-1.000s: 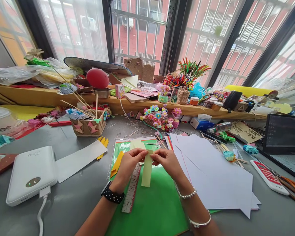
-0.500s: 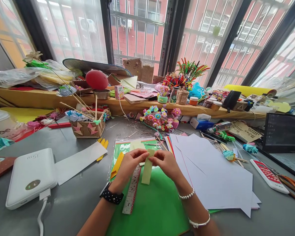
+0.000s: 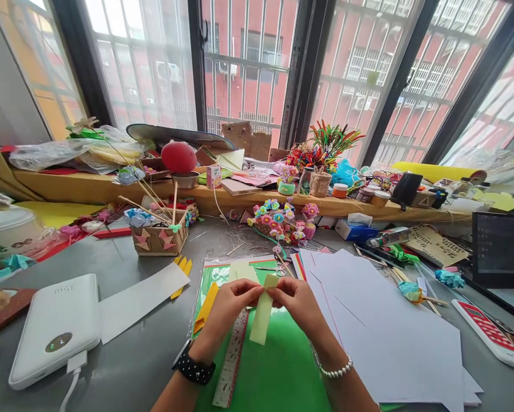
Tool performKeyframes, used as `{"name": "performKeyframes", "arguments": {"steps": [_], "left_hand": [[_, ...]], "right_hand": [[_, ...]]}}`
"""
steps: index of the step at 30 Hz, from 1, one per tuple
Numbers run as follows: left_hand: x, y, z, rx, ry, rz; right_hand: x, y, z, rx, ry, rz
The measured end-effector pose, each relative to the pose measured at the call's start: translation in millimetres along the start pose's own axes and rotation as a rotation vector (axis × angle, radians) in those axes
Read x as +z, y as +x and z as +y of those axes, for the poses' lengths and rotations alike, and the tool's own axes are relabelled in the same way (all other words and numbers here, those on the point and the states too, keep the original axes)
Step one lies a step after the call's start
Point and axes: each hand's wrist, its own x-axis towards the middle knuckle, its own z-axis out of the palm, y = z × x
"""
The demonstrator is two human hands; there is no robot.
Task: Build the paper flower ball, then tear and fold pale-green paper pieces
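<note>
My left hand and my right hand pinch the upper end of a pale yellow-green paper strip between thumbs and fingers. The strip hangs down over a green sheet on the grey table. A patterned ruler lies under my left wrist, beside a folded yellow paper. Small scissors rest just beyond my fingers.
A stack of white paper spreads to the right. A white power bank and a white paper strip lie left. A cardboard box with sticks, paper flowers, a calculator and a laptop crowd the back.
The view has tilted up, so hands and table sit lower in the picture. Both hands keep their pinch on the strip, which now tilts a little more.
</note>
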Motion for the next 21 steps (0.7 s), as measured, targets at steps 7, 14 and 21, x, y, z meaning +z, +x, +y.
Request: {"name": "performKeyframes", "arguments": {"steps": [7, 14, 21], "left_hand": [[-2.2, 1.6, -1.1, 0.08, 0.014, 0.072], [-0.9, 2.2, -1.4, 0.086, 0.027, 0.002], [-4.2, 1.4, -4.3, -0.001, -0.052, -0.064]], "right_hand": [[6.2, -2.1, 0.4, 0.038, 0.017, -0.088], [5.4, -4.7, -3.0, 0.066, 0.028, -0.135], [1.5, -6.5, -8.4, 0.125, 0.051, -0.214]]}}
